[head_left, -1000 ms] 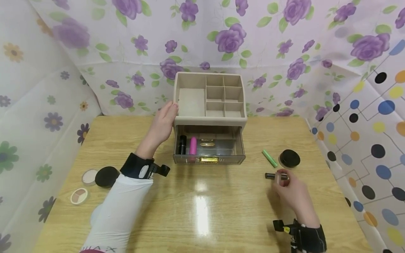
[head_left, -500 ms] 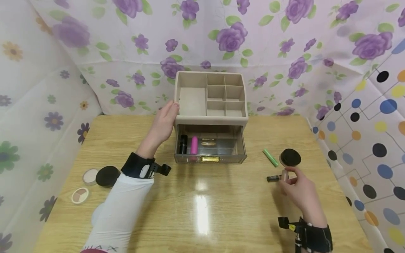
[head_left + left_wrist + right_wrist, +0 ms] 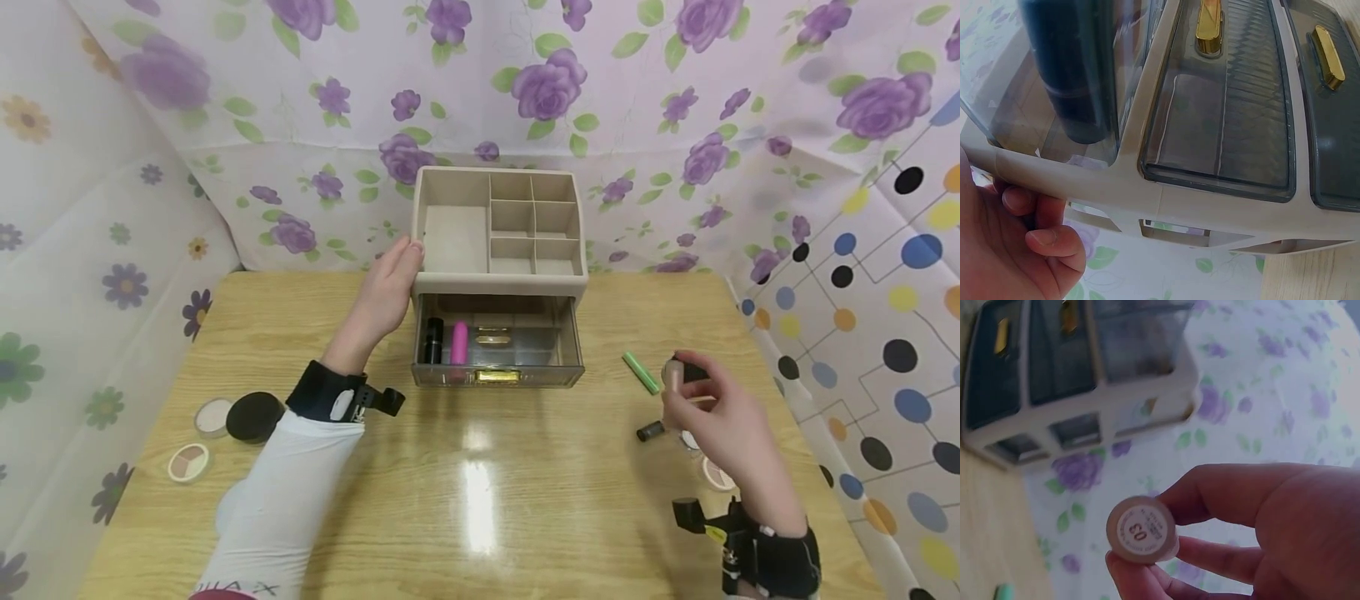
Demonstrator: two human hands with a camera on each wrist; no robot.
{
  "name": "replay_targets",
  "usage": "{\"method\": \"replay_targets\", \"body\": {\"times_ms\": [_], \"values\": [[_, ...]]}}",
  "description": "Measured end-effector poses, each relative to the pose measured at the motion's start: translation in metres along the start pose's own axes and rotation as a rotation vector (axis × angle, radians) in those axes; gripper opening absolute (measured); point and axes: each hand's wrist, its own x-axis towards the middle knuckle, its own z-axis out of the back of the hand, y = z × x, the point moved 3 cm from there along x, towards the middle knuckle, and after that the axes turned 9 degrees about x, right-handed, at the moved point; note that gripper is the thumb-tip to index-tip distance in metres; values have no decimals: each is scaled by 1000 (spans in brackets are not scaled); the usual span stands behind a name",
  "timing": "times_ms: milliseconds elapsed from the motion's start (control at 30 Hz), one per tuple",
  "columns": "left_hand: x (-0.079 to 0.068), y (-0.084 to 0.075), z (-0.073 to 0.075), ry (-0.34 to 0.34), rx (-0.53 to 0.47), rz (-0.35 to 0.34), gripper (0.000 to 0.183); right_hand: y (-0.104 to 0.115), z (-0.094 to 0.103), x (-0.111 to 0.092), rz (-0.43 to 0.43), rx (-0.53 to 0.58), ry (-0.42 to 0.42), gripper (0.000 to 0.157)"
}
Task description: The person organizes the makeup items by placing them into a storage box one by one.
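Observation:
My left hand (image 3: 382, 287) grips the left side of a beige makeup organizer (image 3: 498, 286); in the left wrist view, some fingers (image 3: 1054, 247) curl beside its edge. Its clear drawer (image 3: 540, 379) is pulled out, with a black tube (image 3: 433, 340) and a pink tube (image 3: 459, 343) inside. On the right, my right hand (image 3: 727, 417) pinches a small beige cosmetic tube (image 3: 674, 377) between thumb and fingers, above the table. The right wrist view shows its round end (image 3: 1141, 529), labelled 03. Below the hand lie a dark tube (image 3: 650, 431) and a palette (image 3: 717, 474), partly hidden.
A green tube (image 3: 641, 372) lies right of the organizer, near a black-lidded compact (image 3: 692, 372) partly behind my right hand. At left are another black compact (image 3: 255, 417), a pale powder pan (image 3: 212, 417) and a three-colour palette (image 3: 189, 463). Patterned cloth (image 3: 480, 100) hangs around the table.
My right hand has lifted the beige tube and moved rightward and slightly nearer the person. The dark tube stays on the table. My left hand keeps its place on the organizer.

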Motion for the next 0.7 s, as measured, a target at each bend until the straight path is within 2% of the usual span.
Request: {"method": "replay_targets", "body": {"times_ms": [200, 333, 467, 700], "values": [[-1, -2, 0, -1, 9, 3, 59, 50, -1, 5, 120, 71, 57, 60], [-1, -1, 0, 4, 9, 5, 61, 79, -10, 12, 134, 137, 135, 59], [0, 0, 0, 9, 4, 8, 61, 102, -19, 20, 150, 162, 186, 59], [-2, 1, 0, 7, -3, 14, 65, 134, -42, 33, 255, 173, 245, 56]]}}
